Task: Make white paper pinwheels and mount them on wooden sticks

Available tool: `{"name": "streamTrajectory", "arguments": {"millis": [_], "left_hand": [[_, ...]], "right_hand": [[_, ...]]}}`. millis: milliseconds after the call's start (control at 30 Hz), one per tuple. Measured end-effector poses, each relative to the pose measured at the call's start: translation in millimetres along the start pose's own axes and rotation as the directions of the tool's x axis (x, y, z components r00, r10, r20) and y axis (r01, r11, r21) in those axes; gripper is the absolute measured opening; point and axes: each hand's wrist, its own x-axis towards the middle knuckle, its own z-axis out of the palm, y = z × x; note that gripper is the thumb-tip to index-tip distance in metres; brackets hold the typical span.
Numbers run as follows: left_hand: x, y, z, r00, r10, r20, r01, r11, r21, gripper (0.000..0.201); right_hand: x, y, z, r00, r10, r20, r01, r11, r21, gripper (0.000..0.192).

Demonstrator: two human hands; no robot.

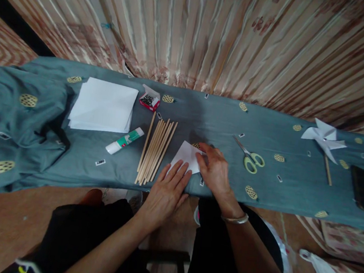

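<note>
Your left hand (167, 190) lies flat, fingers spread, on the near corner of the folded white paper (186, 156), gripping nothing. Your right hand (215, 169) presses down on the paper's right edge and hides it; you can't tell whether its fingers pinch the sheet. Wooden sticks (155, 150) lie just left, scissors (250, 156) to the right.

Left hand (168, 187) lies flat; right hand (215, 170) presses, fingers bent.
</note>
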Motion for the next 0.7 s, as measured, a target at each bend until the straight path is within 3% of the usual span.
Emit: {"name": "streamTrajectory", "arguments": {"millis": [233, 467, 700], "left_hand": [[0.9, 0.1, 0.1, 1.0, 0.0, 0.022, -0.001, 0.999, 0.043, 0.05], [0.3, -0.4, 1.1, 0.999, 0.012, 0.037, -0.014, 0.997, 0.077, 0.057], [-0.3, -1.4, 1.8, 0.999, 0.02, 0.041, -0.023, 0.997, 0.08, 0.056]], "right_hand": [[-2.8, -2.2, -1.6, 1.0, -0.015, -0.012, 0.014, 0.997, -0.076, 0.037], [-29.6, -11.6, -9.3, 1.0, -0.02, 0.019, 0.024, 0.979, -0.201, 0.057], [-36.9, 31.0, -20.1, 0.981, 0.19, -0.047, -0.195, 0.955, -0.224, 0.06]]}}
